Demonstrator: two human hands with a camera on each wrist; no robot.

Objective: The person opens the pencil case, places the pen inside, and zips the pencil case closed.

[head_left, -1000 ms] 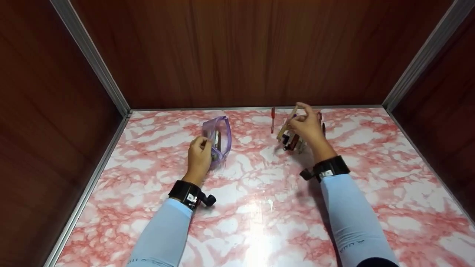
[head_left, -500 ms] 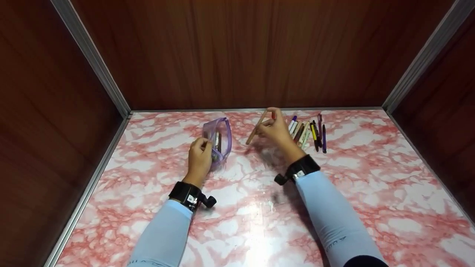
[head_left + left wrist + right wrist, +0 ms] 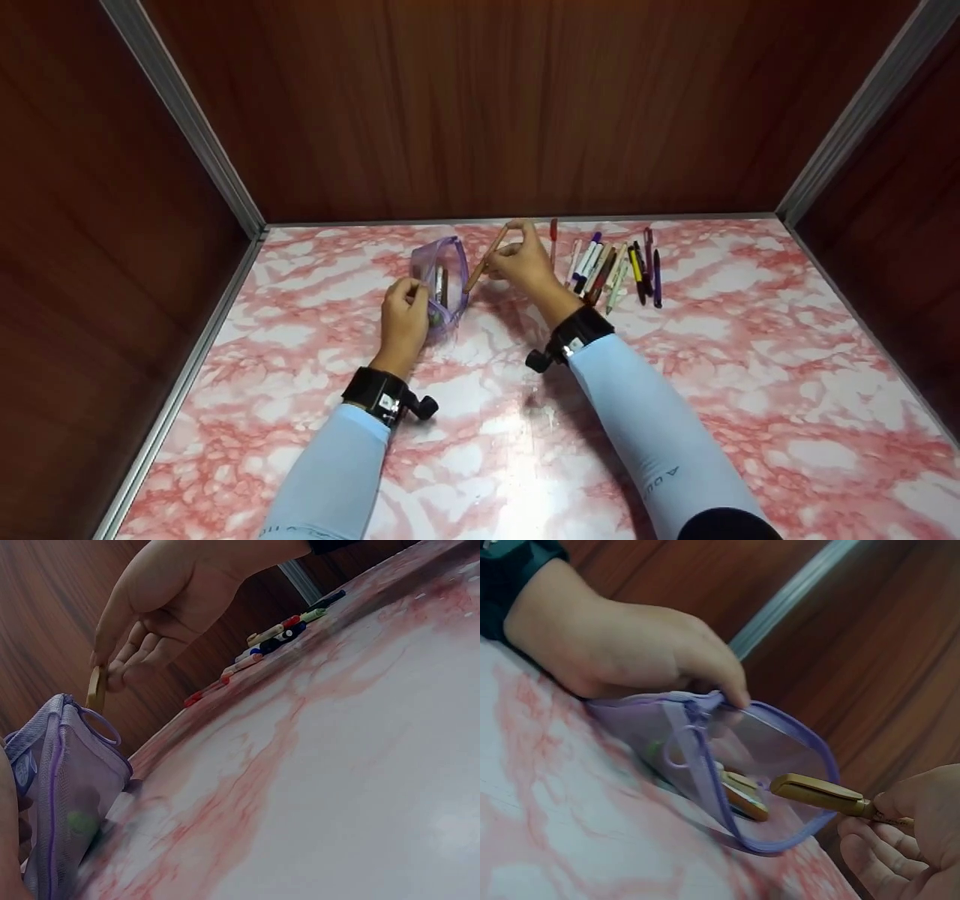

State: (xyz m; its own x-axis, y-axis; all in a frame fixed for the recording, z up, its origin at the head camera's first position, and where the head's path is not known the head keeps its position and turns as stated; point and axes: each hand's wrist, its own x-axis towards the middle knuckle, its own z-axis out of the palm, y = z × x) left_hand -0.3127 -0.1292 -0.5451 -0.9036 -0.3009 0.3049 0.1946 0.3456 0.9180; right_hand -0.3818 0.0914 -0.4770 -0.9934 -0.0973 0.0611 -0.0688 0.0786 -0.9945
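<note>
A see-through purple mesh pencil pouch [image 3: 453, 259] lies on the table with its zippered mouth spread toward the right. My left hand [image 3: 405, 311] pinches the pouch's near edge between thumb and fingers. Several pens [image 3: 742, 795] show inside it in the right wrist view. My right hand [image 3: 521, 262] holds a golden-brown pen [image 3: 486, 259] by thumb and fingertips, tilted. In the right wrist view the capped end of that pen [image 3: 814, 793] points into the pouch's open mouth. A zipper pull loop [image 3: 676, 750] hangs at the pouch's near corner.
To the right lie several pens and markers [image 3: 600, 270] in a loose row on the marbled red-and-white table [image 3: 495, 420]. A red pen [image 3: 553, 236] lies apart near the back. Brown wood-look panels [image 3: 480, 112] wall the table at the back and sides.
My right hand has carried the golden-brown pen leftward from the row of pens to the pouch's mouth. My left hand has stayed in place, still pinching the pouch.
</note>
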